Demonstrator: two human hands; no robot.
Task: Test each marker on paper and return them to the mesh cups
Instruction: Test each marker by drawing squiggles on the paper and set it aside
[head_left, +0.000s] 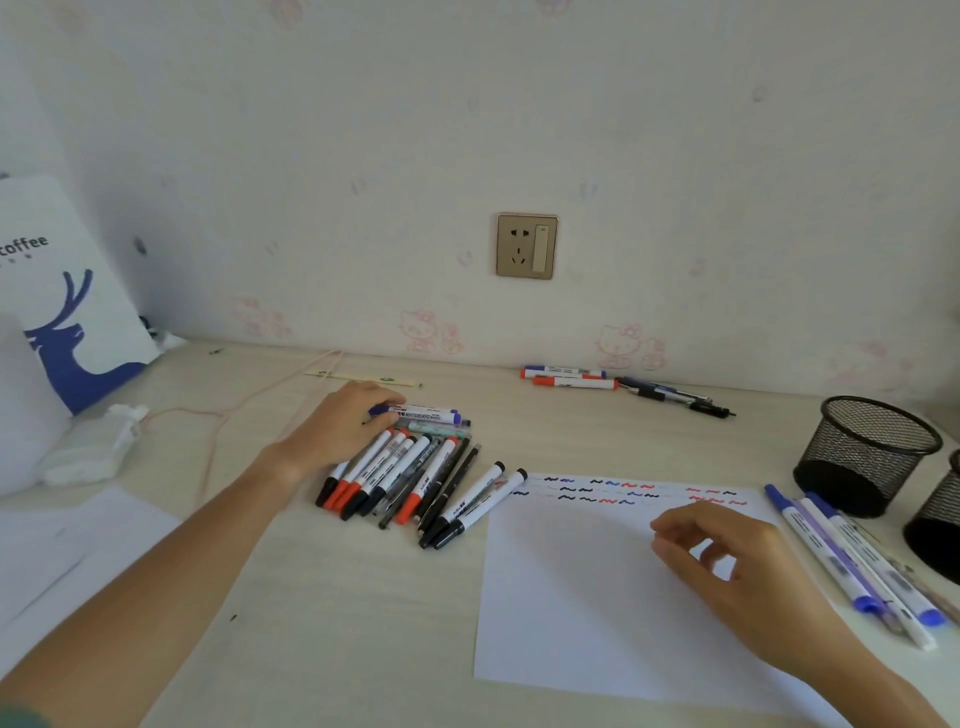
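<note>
A white sheet of paper (587, 597) lies on the desk, with short black, blue and red squiggles along its far edge. My left hand (337, 431) rests on a pile of markers (410, 483) left of the paper, its fingers curled round a blue-capped whiteboard marker (421, 414). My right hand (727, 561) hovers over the paper's right part with loosely curled fingers and holds nothing. Two black mesh cups stand at the right, one (865, 452) behind the other (935, 525) at the frame edge. Several blue-capped markers (852, 561) lie beside the paper.
More markers and pens (618, 384) lie by the wall at the back. A white bag with a blue deer (67, 296) stands at the left, with crumpled tissue (93, 447) and a thin cord (234, 410) near it. Other paper sheets (62, 551) lie at front left.
</note>
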